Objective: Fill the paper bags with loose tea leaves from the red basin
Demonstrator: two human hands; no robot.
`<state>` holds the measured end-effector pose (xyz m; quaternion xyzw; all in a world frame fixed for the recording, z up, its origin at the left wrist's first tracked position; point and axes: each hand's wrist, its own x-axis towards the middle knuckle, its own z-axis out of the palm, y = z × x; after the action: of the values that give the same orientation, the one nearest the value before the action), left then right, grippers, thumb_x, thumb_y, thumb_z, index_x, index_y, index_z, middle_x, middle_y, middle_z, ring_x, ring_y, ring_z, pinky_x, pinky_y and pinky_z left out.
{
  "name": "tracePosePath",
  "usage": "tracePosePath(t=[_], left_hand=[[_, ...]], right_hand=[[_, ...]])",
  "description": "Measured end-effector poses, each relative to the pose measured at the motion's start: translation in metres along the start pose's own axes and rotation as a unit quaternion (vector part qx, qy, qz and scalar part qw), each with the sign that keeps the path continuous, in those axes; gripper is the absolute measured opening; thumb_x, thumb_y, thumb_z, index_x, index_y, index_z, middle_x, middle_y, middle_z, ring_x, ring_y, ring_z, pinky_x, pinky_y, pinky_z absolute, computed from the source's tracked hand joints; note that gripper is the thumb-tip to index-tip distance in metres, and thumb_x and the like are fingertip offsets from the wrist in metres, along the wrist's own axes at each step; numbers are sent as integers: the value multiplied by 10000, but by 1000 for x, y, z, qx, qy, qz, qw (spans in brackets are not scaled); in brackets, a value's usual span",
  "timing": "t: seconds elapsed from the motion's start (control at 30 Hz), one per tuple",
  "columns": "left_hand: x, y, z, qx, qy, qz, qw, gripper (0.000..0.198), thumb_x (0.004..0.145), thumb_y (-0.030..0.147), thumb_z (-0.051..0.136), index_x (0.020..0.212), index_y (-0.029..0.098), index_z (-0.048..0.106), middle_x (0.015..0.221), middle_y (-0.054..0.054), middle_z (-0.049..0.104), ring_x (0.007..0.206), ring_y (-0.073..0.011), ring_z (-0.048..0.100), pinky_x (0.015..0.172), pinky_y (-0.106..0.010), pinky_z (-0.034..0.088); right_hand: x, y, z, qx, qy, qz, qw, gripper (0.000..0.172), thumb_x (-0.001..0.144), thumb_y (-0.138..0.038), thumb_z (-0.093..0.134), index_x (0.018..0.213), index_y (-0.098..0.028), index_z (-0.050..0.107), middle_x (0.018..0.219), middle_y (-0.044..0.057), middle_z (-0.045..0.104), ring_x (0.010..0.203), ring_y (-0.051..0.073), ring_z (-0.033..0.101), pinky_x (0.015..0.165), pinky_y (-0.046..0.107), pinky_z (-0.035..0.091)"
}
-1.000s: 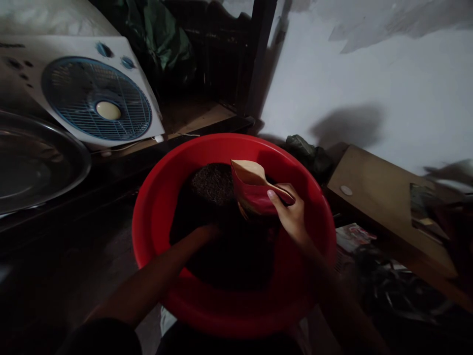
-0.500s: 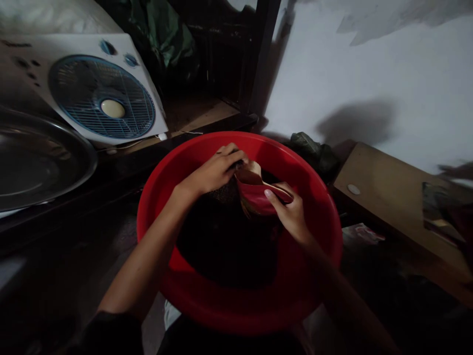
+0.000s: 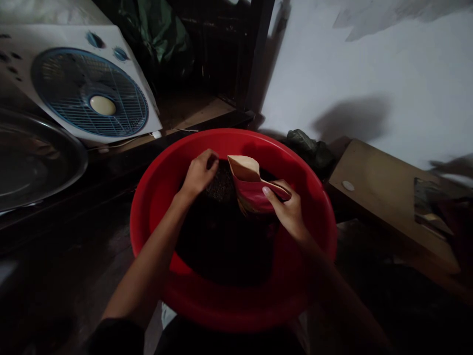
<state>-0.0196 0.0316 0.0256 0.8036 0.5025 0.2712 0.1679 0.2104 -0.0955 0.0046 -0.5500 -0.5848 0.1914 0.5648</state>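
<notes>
A large red basin (image 3: pixel 232 313) holds a heap of dark, loose material (image 3: pixel 221 246), too dim to make out clearly. My right hand (image 3: pixel 288 207) grips the side of a red paper bag (image 3: pixel 253 195), thumb on the near face and fingers behind. The bag is tilted over the heap, its pale inside showing at the wide mouth. Left of the bag, my left hand (image 3: pixel 201 172) is above the basin's far left part, fingers loosely bent and apart from the thumb, with nothing visible between them.
A white box fan (image 3: pixel 99 98) stands at the back left, above a metal bowl (image 3: pixel 40 162). Behind the fan is a green bag (image 3: pixel 164 39). A wooden board (image 3: pixel 384 197) with a small pale disc lies at the right, below a white wall (image 3: pixel 406 79).
My left hand has moved left, away from the bag's mouth, and the dark stuff at its fingers no longer shows. The right hand still holds the bag. The view has shifted slightly.
</notes>
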Motion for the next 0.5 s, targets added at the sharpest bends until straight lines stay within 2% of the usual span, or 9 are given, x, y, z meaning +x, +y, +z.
tracePosePath(t=[0.03, 0.07, 0.1, 0.13, 0.23, 0.33, 0.4, 0.5], left_hand=[[-5, -16, 3, 82, -102, -57, 990, 275, 956, 274, 443, 1163, 198, 607, 1170, -89, 671, 1047, -185, 634, 934, -316, 495], [-11, -32, 8, 162, -230, -114, 953, 283, 949, 280, 447, 1170, 233, 619, 1214, -79, 659, 1103, -201, 624, 954, -327, 491], [-19, -46, 13, 185, -292, -143, 927, 255, 898, 274, 528, 1111, 241, 664, 1177, -82, 677, 1094, -233, 637, 940, -347, 503], [-27, -58, 19, 201, -327, -164, 909, 262, 819, 258, 630, 1074, 248, 690, 1154, -85, 686, 1079, -258, 649, 926, -362, 516], [-53, -79, 39, 253, -370, -214, 868, 608, 698, 259, 748, 1290, 285, 610, 1392, -170, 539, 1194, -380, 587, 913, -471, 527], [-71, -83, 58, 287, -402, -221, 841, 916, 616, 261, 816, 1453, 324, 448, 1544, -219, 330, 1270, -481, 485, 877, -553, 526], [-79, -82, 67, 312, -416, -200, 831, 963, 608, 269, 828, 1472, 356, 410, 1562, -211, 281, 1288, -505, 432, 848, -593, 522], [-88, -81, 75, 331, -420, -177, 826, 891, 651, 279, 806, 1461, 333, 437, 1535, -227, 283, 1294, -532, 379, 813, -649, 508]], right_hand=[[0, 0, 0, 3, 0, 0, 1000, 167, 868, -379, 678, 905, -217, 688, 907, 25, 721, 879, 189, 682, 845, 322, 546], [0, 0, 0, 5, 0, -1, 1000, 162, 866, -374, 681, 906, -217, 690, 909, 24, 721, 878, 188, 683, 845, 320, 545], [0, 0, 0, 5, -1, 1, 1000, 160, 865, -371, 682, 909, -218, 691, 912, 23, 722, 879, 187, 683, 847, 319, 544], [0, 0, 0, 5, 0, 3, 1000, 160, 866, -370, 682, 913, -218, 692, 916, 24, 723, 881, 187, 683, 850, 320, 543], [0, 1, 0, -2, -4, 7, 1000, 172, 867, -381, 680, 914, -216, 691, 911, 25, 718, 880, 188, 678, 845, 318, 541], [1, 2, 0, -6, -18, 0, 1000, 173, 870, -384, 679, 925, -220, 688, 906, 18, 705, 883, 182, 671, 829, 303, 533], [1, 3, 0, -6, -27, -3, 1000, 164, 873, -377, 678, 933, -225, 686, 908, 11, 700, 885, 177, 668, 829, 296, 526], [1, 2, 0, -6, -33, -1, 999, 160, 872, -377, 678, 917, -224, 684, 895, 7, 698, 875, 176, 669, 825, 294, 522]])
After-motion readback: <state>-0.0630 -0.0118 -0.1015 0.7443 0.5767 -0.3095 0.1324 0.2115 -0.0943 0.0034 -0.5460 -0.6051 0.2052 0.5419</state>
